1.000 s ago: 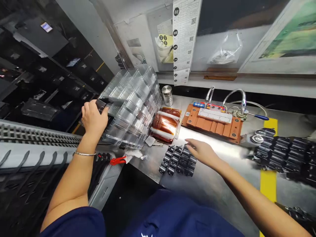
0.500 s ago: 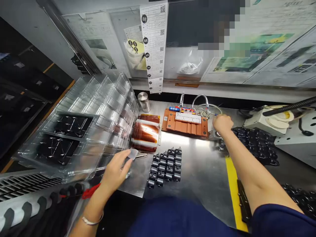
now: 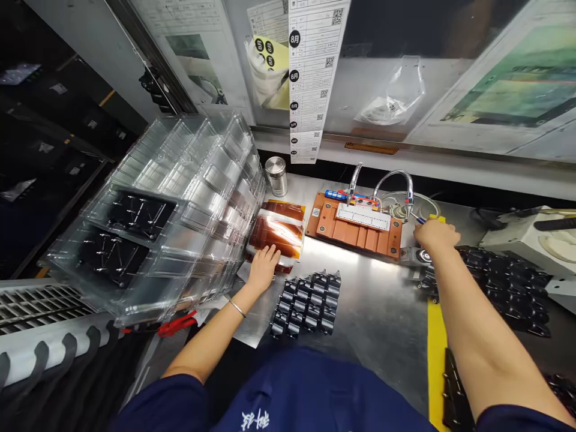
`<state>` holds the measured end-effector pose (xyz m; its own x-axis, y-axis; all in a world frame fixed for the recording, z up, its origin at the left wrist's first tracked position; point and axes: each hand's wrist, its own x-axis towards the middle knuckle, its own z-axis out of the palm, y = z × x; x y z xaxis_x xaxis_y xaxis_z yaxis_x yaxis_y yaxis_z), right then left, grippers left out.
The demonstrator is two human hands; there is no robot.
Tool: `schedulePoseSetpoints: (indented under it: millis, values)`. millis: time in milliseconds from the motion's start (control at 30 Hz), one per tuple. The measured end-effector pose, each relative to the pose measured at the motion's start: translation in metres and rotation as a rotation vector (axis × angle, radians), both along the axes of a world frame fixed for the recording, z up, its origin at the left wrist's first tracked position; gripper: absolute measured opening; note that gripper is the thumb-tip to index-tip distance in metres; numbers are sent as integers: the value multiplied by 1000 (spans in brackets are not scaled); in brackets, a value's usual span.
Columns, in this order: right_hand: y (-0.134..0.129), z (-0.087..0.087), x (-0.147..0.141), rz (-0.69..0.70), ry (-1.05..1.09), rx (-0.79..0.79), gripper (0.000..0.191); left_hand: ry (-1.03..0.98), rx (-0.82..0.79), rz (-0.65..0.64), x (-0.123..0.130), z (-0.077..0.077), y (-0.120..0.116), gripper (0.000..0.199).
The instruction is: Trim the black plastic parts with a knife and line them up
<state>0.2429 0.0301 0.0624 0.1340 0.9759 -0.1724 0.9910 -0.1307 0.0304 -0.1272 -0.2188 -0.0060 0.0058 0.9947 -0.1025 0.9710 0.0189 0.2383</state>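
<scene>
My left hand (image 3: 263, 268) lies with its fingers stretched out on the near edge of a stack of amber film sheets (image 3: 279, 234). The sheets carry pale bands and shine under the light. My right hand (image 3: 436, 234) is closed at the right of the copper-coloured fixture (image 3: 333, 225). A thin tool with a blue part (image 3: 420, 220) sticks out from its fingers; its kind is not clear. On the fixture sits a white dotted strip (image 3: 363, 216), below two bent metal hoses (image 3: 396, 174). Rows of black moulded parts (image 3: 307, 305) lie between my arms.
Stacked clear plastic trays (image 3: 193, 198) rise at the left, some holding black parts. A lidded glass jar (image 3: 276, 176) stands behind the film. More black parts (image 3: 499, 282) lie beyond my right forearm, near a white machine (image 3: 531, 240). Red-handled pliers (image 3: 177, 324) lie at lower left.
My left hand has moved forward and right onto the amber film; the small translucent piece at its fingertips no longer shows. My right hand stays beside the fixture. The camera view has shifted.
</scene>
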Motion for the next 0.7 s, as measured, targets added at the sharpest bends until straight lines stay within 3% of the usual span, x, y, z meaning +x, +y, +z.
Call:
schedulePoseSetpoints:
  millis: [67, 100, 233, 333, 400, 500, 567, 600, 700]
  values:
    - [-31, 7, -21, -30, 4, -55, 44, -37, 13, -28, -3, 1, -4, 37]
    - [-51, 8, -37, 24, 43, -85, 47, -58, 23, -40, -5, 3, -6, 35]
    - [-142, -4, -131, 481, 315, -158, 42, -145, 80, -43, -9, 12, -8, 29]
    - [-184, -24, -196, 771, 461, -152, 51, -221, 143, -22, -4, 22, -11, 22]
    - [-191, -34, -219, 851, 508, -133, 43, -249, 211, 34, -2, 29, -18, 21]
    - [-184, -40, -222, 882, 550, -98, 43, -565, 341, 441, -6, 35, -30, 32]
    - [-179, -40, -215, 900, 581, -89, 44, -858, 325, 674, -12, 34, -36, 33]
    - [-179, -39, -211, 912, 598, -92, 43, -969, 282, 707, -16, 34, -37, 31]
    - [-183, -31, -206, 936, 653, -113, 36, -1097, 164, 611, -19, 34, -35, 26]
